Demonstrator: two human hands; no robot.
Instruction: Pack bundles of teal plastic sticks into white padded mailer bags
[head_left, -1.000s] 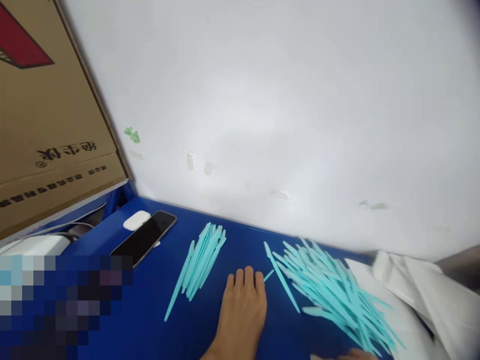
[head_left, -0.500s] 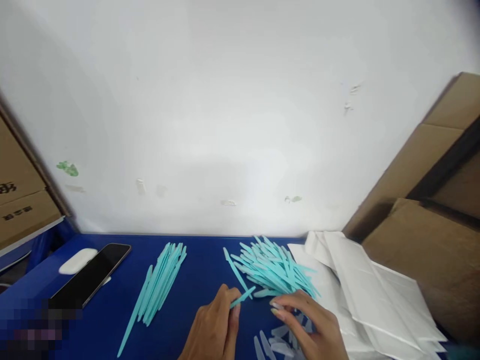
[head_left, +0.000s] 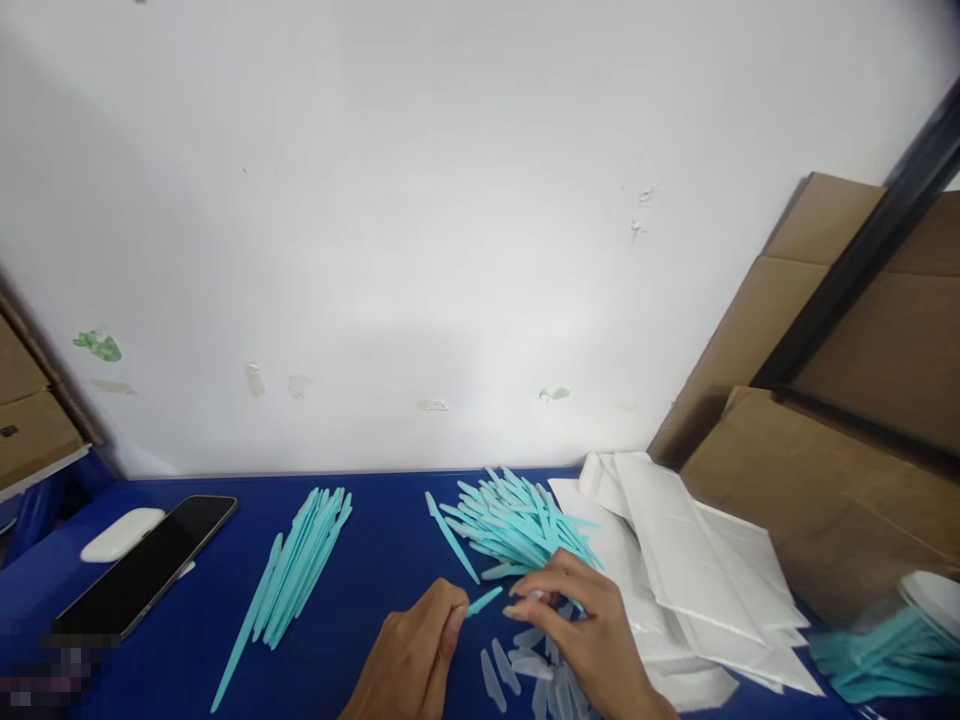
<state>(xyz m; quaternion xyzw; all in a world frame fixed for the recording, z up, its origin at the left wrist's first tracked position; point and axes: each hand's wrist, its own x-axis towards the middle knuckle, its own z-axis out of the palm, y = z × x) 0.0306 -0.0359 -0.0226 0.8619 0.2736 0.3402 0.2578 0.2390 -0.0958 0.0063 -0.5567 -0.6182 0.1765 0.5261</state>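
Note:
My left hand [head_left: 416, 645] is closed around a slim teal eyebrow razor [head_left: 485, 601], its end sticking out past thumb and forefinger toward the right. Opposite it, my right hand [head_left: 581, 625] pinches a small translucent cap [head_left: 535, 597], mostly covered by the fingertips. A gap separates the two hands. Loose translucent caps [head_left: 532, 664] lie on the blue table under and beside my right hand. Just beyond is a heap of teal razors [head_left: 517, 520] with pale tips, one single razor [head_left: 451, 538] apart on its left. Another row of teal razors [head_left: 300, 565] lies to the left.
White padded envelopes [head_left: 694, 560] are stacked on the right. A clear tub [head_left: 896, 640] with teal sticks and a white lid stands at far right by cardboard [head_left: 817, 500]. A phone [head_left: 150, 570] and a white case [head_left: 122, 534] lie left. The white wall [head_left: 420, 250] closes the back.
The view has swung right, bringing the tub into sight. The razor in my left hand shows less of its length and lies lower. My right hand still pinches the cap.

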